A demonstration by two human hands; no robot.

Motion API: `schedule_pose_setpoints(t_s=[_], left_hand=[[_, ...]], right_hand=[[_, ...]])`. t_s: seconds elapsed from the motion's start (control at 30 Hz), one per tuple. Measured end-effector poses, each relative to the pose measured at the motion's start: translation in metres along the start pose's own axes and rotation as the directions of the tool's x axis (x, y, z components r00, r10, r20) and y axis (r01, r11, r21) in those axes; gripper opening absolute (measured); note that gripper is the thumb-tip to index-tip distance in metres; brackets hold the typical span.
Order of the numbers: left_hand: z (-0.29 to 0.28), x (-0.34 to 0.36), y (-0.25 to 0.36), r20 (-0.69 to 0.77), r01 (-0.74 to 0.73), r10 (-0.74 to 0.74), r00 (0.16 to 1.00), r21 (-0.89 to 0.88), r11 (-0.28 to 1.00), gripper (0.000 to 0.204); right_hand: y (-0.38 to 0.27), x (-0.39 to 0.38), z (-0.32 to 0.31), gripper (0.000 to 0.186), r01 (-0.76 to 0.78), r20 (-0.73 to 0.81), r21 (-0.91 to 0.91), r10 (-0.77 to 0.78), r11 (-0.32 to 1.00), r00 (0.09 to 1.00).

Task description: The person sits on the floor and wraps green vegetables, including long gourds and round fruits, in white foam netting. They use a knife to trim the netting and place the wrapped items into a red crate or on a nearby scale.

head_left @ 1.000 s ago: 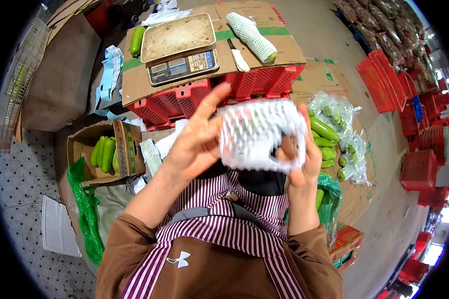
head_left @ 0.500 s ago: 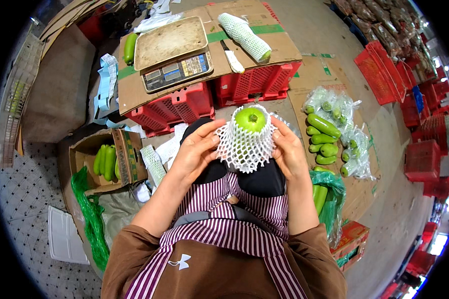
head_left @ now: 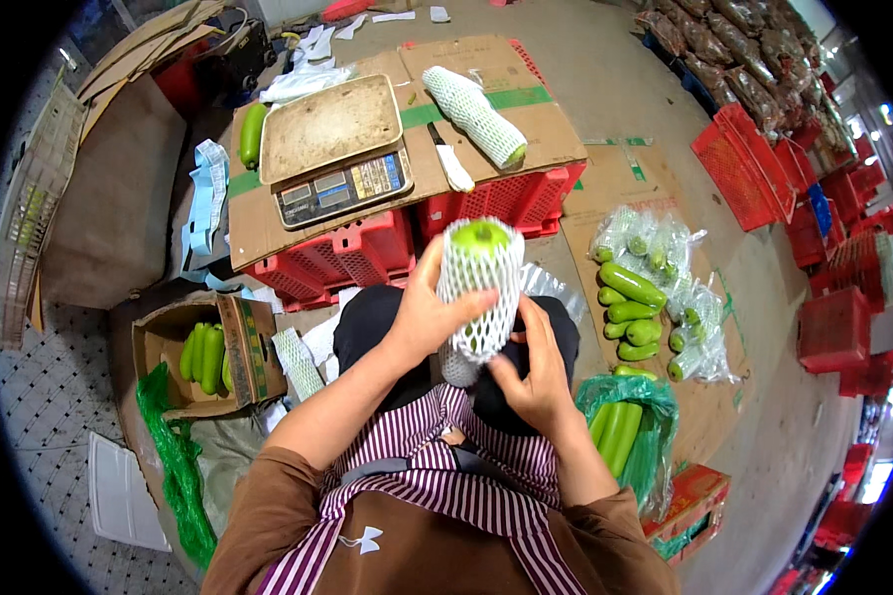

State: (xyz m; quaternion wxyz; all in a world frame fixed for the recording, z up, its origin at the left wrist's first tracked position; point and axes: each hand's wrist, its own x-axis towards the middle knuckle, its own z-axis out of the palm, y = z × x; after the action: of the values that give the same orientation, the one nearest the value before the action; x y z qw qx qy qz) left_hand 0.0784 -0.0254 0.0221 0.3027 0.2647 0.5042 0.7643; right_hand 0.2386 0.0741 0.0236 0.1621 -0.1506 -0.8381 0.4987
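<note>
A pale green gourd (head_left: 480, 235) stands nearly upright over my lap, its round end showing at the top. A white foam net sleeve (head_left: 483, 283) hugs its sides. My left hand (head_left: 435, 309) is wrapped round the netted gourd from the left, thumb across the front. Lower down, my right hand (head_left: 538, 372) is curled at the sleeve's bottom edge, thumb and fingers gripping the netting. Ahead on a cardboard-topped table (head_left: 536, 124) lies another netted gourd (head_left: 474, 114), beside a knife (head_left: 452, 164) with a white-wrapped handle.
A scale (head_left: 342, 188) with a stained tray stands on the table, above red crates (head_left: 342, 256). Bare gourds (head_left: 633, 285) and bagged ones (head_left: 702, 317) lie to the right. Near my right arm is a green bag (head_left: 655, 416) of gourds; a cardboard box (head_left: 253, 337) sits left.
The sleeve's flared lower edge has been drawn in around the gourd. My left hand has moved from the sleeve's rim to wrap the gourd; my right hand has shifted lower and inward.
</note>
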Motion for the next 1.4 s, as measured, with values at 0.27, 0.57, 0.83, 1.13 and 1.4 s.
schedule_pose_setpoints(t_s=[0.27,0.57,0.83,1.13,1.4], left_hand=[[0.007,0.084,0.009,-0.109,-0.061,0.039,0.993,-0.211,0.976,0.08],[-0.04,0.087,-0.028,-0.266,0.124,-0.127,0.955,-0.028,0.992,0.056],[-0.043,0.112,-0.064,-0.157,0.246,-0.232,0.96,0.081,0.966,0.052],[-0.031,0.119,-0.093,-0.107,0.335,-0.323,0.94,0.131,0.933,0.049],[-0.038,0.13,-0.125,-0.075,0.464,-0.458,0.886,0.137,0.875,0.044]], right_hand=[[0.032,0.061,-0.014,0.102,-0.014,-0.114,0.176,0.035,0.984,0.993],[0.159,0.307,-0.094,0.081,-0.017,-0.23,-0.112,-0.009,0.994,0.973],[0.219,0.317,-0.074,0.044,-0.288,-0.52,-0.372,0.059,0.882,0.852],[0.202,-0.085,-0.015,0.02,-0.183,-0.682,-0.131,0.045,0.974,0.73],[0.28,-0.367,-0.033,0.025,-0.837,-0.736,0.193,0.64,0.512,0.222]])
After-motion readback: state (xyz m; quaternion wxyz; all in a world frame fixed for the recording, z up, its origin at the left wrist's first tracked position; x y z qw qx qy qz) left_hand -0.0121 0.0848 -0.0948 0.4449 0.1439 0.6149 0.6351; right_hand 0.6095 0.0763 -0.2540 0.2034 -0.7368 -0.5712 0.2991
